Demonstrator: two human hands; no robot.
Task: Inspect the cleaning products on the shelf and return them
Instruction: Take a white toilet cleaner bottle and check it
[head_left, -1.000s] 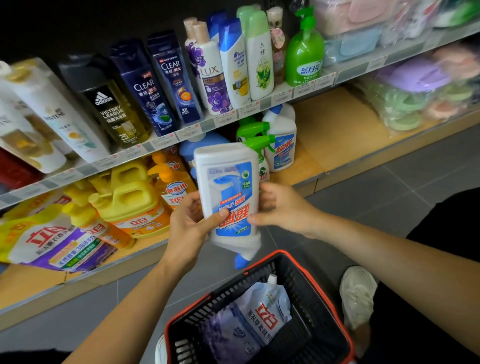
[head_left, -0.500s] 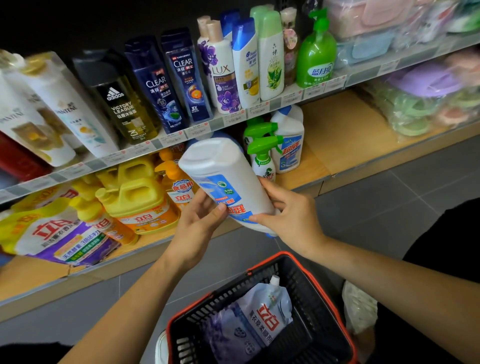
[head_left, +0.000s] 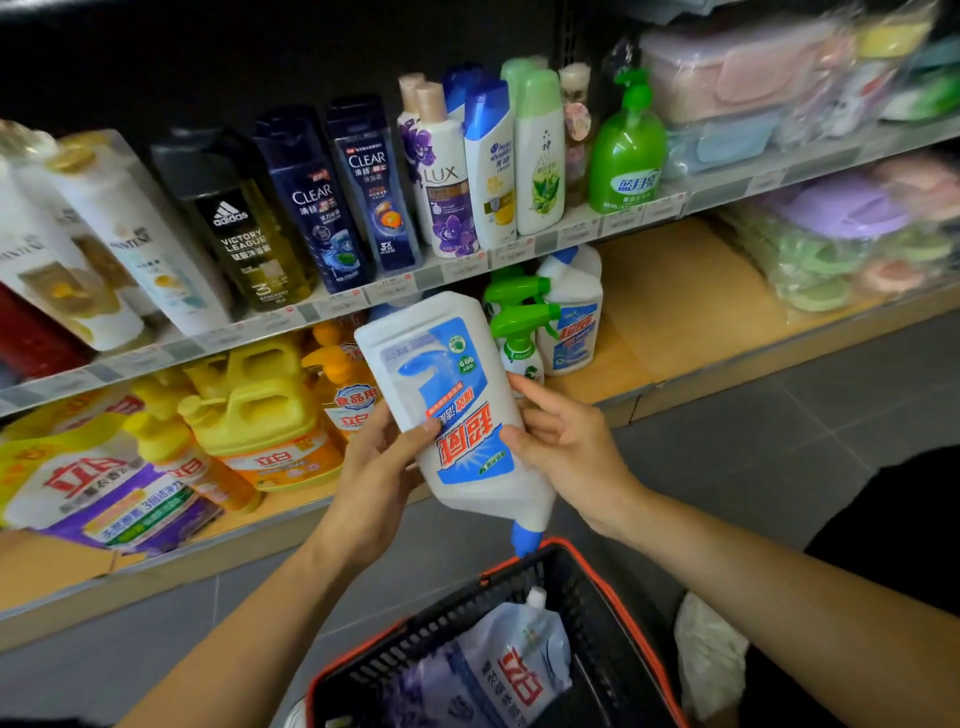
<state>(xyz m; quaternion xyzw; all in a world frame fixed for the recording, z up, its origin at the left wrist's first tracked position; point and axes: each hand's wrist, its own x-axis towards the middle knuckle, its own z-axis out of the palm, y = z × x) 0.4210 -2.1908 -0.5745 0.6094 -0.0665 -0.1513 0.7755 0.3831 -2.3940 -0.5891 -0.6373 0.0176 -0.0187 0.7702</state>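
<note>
A white toilet-cleaner bottle (head_left: 452, 400) with a blue label and blue cap hangs upside down in front of the lower shelf (head_left: 670, 306), cap pointing at the basket. My left hand (head_left: 376, 470) grips its left side, thumb on the label. My right hand (head_left: 566, 441) holds its right side, fingers curled round the back. A matching white cleaner bottle (head_left: 571, 317) stands on the lower shelf behind two green spray bottles (head_left: 519, 322).
A black basket with a red rim (head_left: 597, 587) sits below my hands, holding a refill pouch (head_left: 509, 670). Yellow detergent jugs (head_left: 260, 410) and pouches (head_left: 98, 483) fill the lower shelf's left. Shampoo bottles (head_left: 363, 192) line the upper shelf. Grey tiled floor (head_left: 779, 426) lies to the right.
The bottle, tilted with its base toward the camera half a second ago, has swung back so its label faces me. Both hands kept their hold.
</note>
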